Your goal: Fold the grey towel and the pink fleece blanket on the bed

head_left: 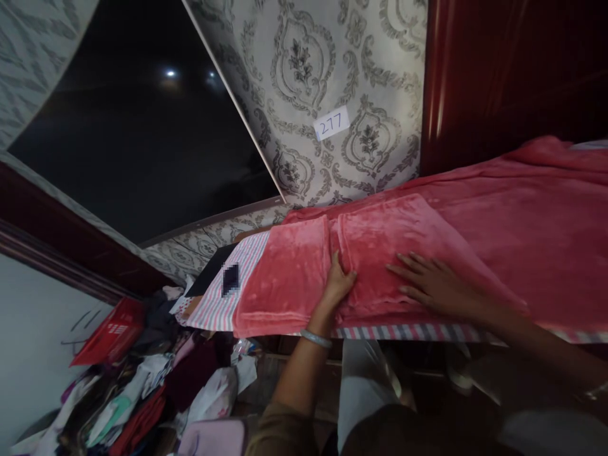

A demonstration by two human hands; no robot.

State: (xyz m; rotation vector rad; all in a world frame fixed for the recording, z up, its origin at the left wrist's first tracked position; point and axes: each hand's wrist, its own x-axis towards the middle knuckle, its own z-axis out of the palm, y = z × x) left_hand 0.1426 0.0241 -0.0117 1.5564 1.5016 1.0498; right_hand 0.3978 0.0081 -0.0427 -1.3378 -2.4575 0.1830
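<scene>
A plush coral-red blanket [297, 263] lies partly folded along a long surface, its looser part stretching off to the right. Where two folded sections meet, my left hand [339, 283] rests at the gap, thumb and fingers apart. A bracelet circles that wrist. Flat on the right folded section lies my right hand [434, 285], its fingers spread. Under the blanket is a striped cloth [251, 250] in pink, grey and white, showing at the left end and along the front edge.
A small dark pixelated patch [230, 280] is on the striped cloth. Behind are a large black screen [156, 126] and patterned wall with a paper marked 277 [331, 123]. Heaped clothes [137, 411] and a red basket [111, 332] are at lower left.
</scene>
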